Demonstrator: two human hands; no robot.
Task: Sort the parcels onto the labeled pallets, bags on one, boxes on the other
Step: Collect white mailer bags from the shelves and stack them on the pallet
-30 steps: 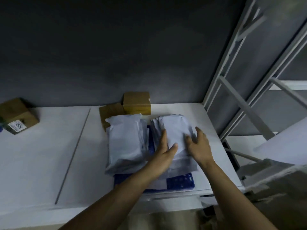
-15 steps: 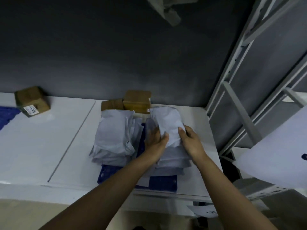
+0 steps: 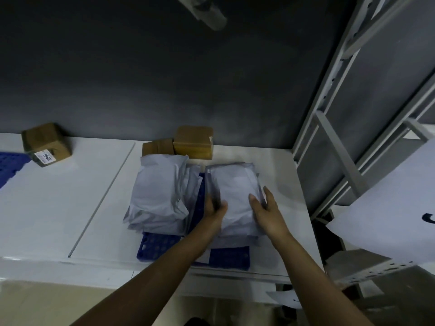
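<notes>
Two stacks of grey mailer bags lie on a blue pallet [image 3: 164, 245] on the white table. The left stack [image 3: 160, 191] is untouched. My hands flank the top bag of the right stack [image 3: 233, 184], which lies flat. My left hand [image 3: 213, 210] presses against its left edge with the fingers straight and the thumb on top. My right hand [image 3: 263, 208] rests on its right edge, fingers extended. Two brown boxes [image 3: 194, 142] stand against the wall right behind the bags.
A brown box labeled 1006 [image 3: 46, 143] sits at the far left by the corner of a second blue pallet [image 3: 9, 165]. Grey metal shelving [image 3: 329, 137] rises at the right of the table. The dark wall closes the back.
The top bag, which both hands held tilted up half a second ago, now lies flat on the right stack. My hands have slid out to its two sides.
</notes>
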